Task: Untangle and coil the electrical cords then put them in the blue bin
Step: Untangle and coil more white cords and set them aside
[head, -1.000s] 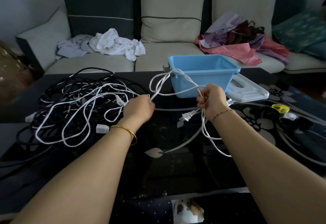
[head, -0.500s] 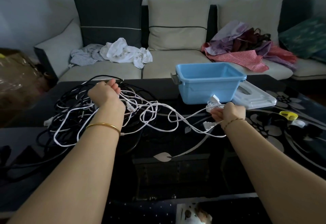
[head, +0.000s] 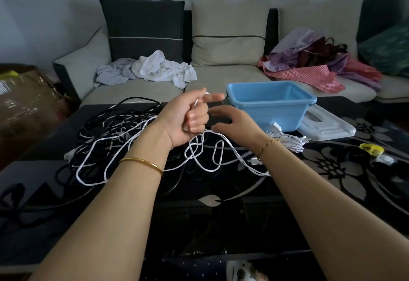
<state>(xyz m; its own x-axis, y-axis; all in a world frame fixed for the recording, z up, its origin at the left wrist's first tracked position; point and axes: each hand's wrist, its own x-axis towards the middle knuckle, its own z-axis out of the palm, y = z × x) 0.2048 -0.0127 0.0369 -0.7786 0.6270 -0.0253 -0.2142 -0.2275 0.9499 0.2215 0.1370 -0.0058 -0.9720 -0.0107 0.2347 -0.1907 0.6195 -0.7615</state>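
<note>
My left hand [head: 186, 117] is raised palm-up over the table's middle and grips a white cord [head: 205, 154], whose loops hang down onto the dark glass. My right hand [head: 234, 123] is just to its right with fingers spread and relaxed, touching that cord where it leaves the left fist. A tangled pile of black and white cords [head: 110, 141] lies at the left of the table. A small coiled white bundle [head: 287, 139] with a plug lies in front of the blue bin [head: 272, 106], which stands empty at the back middle.
A white lid [head: 327, 126] lies right of the bin. A yellow clip [head: 371, 149] and a small white piece [head: 384, 159] sit at the table's right. Behind is a sofa with heaps of clothes [head: 155, 68]. A brown bag [head: 24, 97] stands at the left.
My left hand has come from the cord pile to the middle, lifting the white cord. My right hand has let the coiled bundle down by the bin and moved left to the cord.
</note>
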